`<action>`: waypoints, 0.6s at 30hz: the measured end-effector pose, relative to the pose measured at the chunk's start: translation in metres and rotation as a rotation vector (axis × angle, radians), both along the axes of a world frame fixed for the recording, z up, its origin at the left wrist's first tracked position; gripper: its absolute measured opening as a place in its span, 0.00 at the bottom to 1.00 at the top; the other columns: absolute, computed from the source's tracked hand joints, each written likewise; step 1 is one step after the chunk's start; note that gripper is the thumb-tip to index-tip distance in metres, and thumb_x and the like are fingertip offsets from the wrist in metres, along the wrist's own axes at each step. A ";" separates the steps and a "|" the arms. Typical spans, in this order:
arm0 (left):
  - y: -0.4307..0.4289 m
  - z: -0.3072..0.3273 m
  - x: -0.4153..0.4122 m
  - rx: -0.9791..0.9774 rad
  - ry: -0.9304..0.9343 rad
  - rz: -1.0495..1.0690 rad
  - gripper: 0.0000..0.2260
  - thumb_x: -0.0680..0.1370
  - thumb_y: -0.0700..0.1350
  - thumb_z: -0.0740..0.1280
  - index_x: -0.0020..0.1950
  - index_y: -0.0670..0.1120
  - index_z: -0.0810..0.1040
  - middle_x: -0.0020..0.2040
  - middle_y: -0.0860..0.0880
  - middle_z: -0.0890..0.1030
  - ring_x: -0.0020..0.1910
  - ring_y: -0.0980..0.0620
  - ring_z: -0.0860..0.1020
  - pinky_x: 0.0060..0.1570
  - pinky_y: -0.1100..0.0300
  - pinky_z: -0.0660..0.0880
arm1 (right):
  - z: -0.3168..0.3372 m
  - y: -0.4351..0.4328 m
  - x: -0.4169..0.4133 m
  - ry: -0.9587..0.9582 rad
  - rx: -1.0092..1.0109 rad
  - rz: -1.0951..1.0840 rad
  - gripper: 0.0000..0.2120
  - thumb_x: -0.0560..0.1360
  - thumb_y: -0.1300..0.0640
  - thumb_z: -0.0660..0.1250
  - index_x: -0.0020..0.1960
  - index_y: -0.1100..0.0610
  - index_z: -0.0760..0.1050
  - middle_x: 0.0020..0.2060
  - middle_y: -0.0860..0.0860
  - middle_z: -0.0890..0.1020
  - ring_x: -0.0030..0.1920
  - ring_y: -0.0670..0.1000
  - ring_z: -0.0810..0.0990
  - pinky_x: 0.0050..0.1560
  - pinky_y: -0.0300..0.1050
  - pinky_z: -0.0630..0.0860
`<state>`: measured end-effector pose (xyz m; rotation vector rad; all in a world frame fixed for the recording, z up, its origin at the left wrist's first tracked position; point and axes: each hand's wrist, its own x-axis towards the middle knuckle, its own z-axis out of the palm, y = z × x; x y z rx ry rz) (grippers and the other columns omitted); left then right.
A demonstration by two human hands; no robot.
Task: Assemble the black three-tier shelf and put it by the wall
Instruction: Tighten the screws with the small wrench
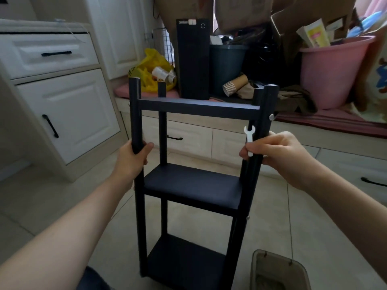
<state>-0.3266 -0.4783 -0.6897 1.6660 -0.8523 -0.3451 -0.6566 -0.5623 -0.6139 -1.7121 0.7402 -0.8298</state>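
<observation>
The black three-tier shelf (pixel 192 185) stands upright on the tiled floor right in front of me, all three boards fitted between four round posts. My left hand (pixel 134 158) grips the near left post between the top and middle boards. My right hand (pixel 278 151) wraps the near right post at the same height and also pinches a small white plastic wrench (pixel 249 139) that points upward. A silver bolt head (pixel 271 117) shows on the right post just under the top board.
White cabinets with black handles (pixel 56 114) stand at the left. Behind the shelf a low drawer bench (pixel 188 139) carries a black box (pixel 193 59), yellow bag (pixel 152 70), dark bin, paper cups and pink bucket (pixel 328 74). A grey tray (pixel 278 273) lies at lower right.
</observation>
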 end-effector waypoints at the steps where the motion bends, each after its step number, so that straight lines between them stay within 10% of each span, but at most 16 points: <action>1: -0.001 -0.002 0.003 -0.002 0.018 -0.012 0.08 0.80 0.49 0.70 0.49 0.46 0.77 0.33 0.49 0.75 0.32 0.53 0.74 0.38 0.57 0.72 | 0.001 0.003 0.000 0.008 -0.025 0.007 0.06 0.72 0.58 0.72 0.38 0.57 0.86 0.55 0.64 0.77 0.53 0.63 0.79 0.54 0.54 0.82; 6: -0.004 -0.009 0.008 -0.015 0.060 -0.061 0.06 0.80 0.49 0.71 0.48 0.48 0.77 0.33 0.50 0.75 0.34 0.51 0.74 0.43 0.54 0.73 | 0.006 0.017 0.004 0.048 -0.079 0.032 0.07 0.73 0.59 0.72 0.37 0.56 0.86 0.56 0.64 0.73 0.57 0.65 0.76 0.61 0.65 0.74; 18: -0.011 -0.004 -0.008 0.099 -0.035 -0.064 0.05 0.84 0.46 0.64 0.54 0.45 0.71 0.39 0.47 0.75 0.36 0.52 0.76 0.34 0.66 0.71 | 0.004 0.026 0.010 0.018 -0.079 0.070 0.07 0.73 0.61 0.72 0.38 0.55 0.86 0.54 0.57 0.74 0.57 0.58 0.77 0.58 0.48 0.78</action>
